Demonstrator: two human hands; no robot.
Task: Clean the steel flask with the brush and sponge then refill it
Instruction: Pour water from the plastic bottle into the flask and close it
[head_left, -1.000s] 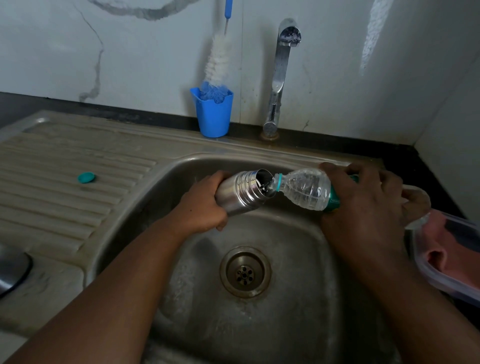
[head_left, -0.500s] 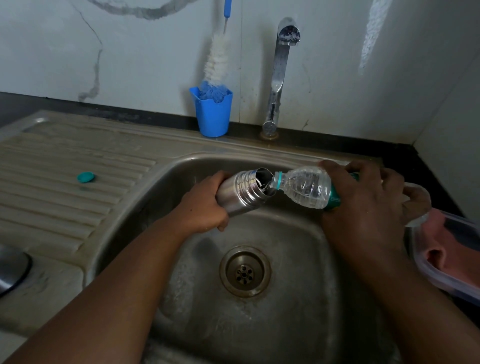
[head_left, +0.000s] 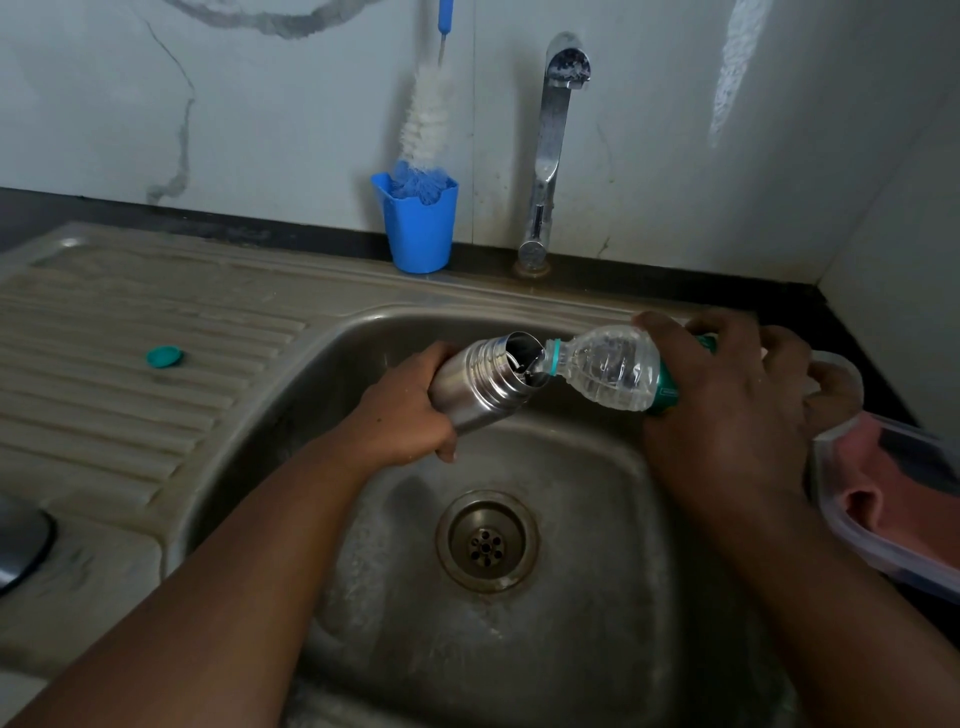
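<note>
Steel flask (head_left: 480, 384) sits mid-frame over the sink (head_left: 597, 649), gripped tilted in the left hand (head_left: 402, 415); the right hand (head_left: 727, 410) holds a bottle (head_left: 602, 371) at its mouth – if either tilts further, water likely spills past the rim – wasted down the drain (head_left: 487, 543)

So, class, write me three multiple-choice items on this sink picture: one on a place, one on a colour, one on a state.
1. Where does the small teal cap lie?
A. on the ribbed draining board
B. in the sink basin
C. on the plastic bottle

2. What colour is the cup holding the bottle brush?
A. red
B. blue
C. white

3. How is the steel flask held?
A. upright, lid on
C. lying in the basin
B. tilted, mouth open

Answers:
1 A, it rests on the board left of the basin.
2 B, the cup is plainly blue.
3 B, the left hand tilts it to meet the plastic bottle in the right hand.
</note>
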